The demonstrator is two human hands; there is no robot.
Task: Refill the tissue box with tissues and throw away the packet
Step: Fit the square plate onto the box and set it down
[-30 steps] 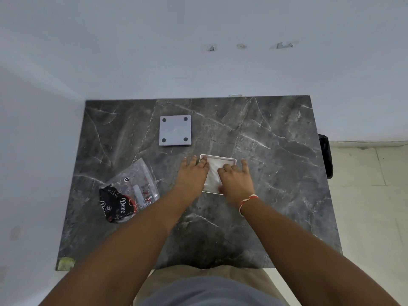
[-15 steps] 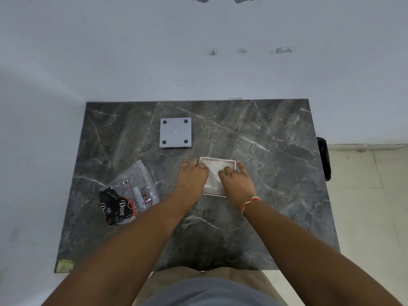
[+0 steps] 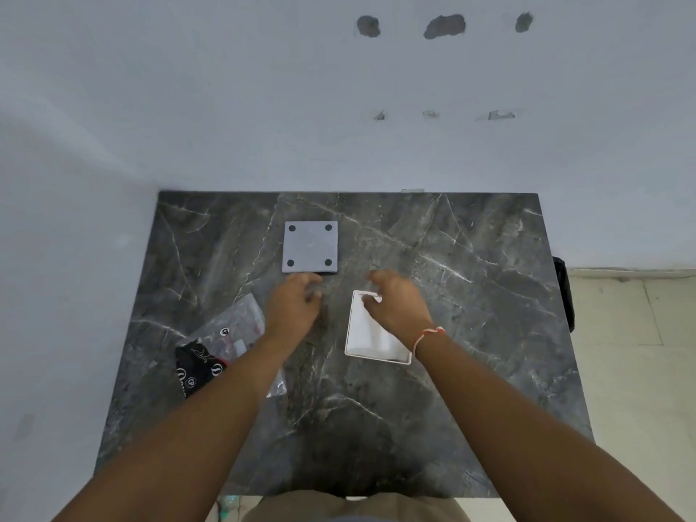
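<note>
Now we are reaching both hands up the marble table (image 3: 470, 371) toward the grey square lid (image 3: 310, 246), which is lying flat near the far edge with four dark pads showing at its corners (so it looks to be underside up). Our left hand (image 3: 295, 308) is the nearer one: its fingertips are hanging just short of the lid's near edge, loosely curled and holding nothing. Our right hand (image 3: 395, 305) is spread half open over the far end of the tissue box (image 3: 373, 352), also holding nothing; whether its fingers are touching the rim we cannot tell.

From the box, the lid is lying up and to the left, well apart from it, so the coming move, as we are judging it, is a short pick-up by the left hand and a carry back to the right and toward us. The box is sitting open with its long axis running roughly away from us, tilted slightly, and white tissues (image 3: 367, 331) are filling it to about the rim.

Off to the left, the clear packet (image 3: 226, 333) with its black printed end is lying crumpled beside our left forearm; it looks emptied and is not yet thrown away. A dark object is hanging at the table's right edge, and we cannot say what it is.
</note>
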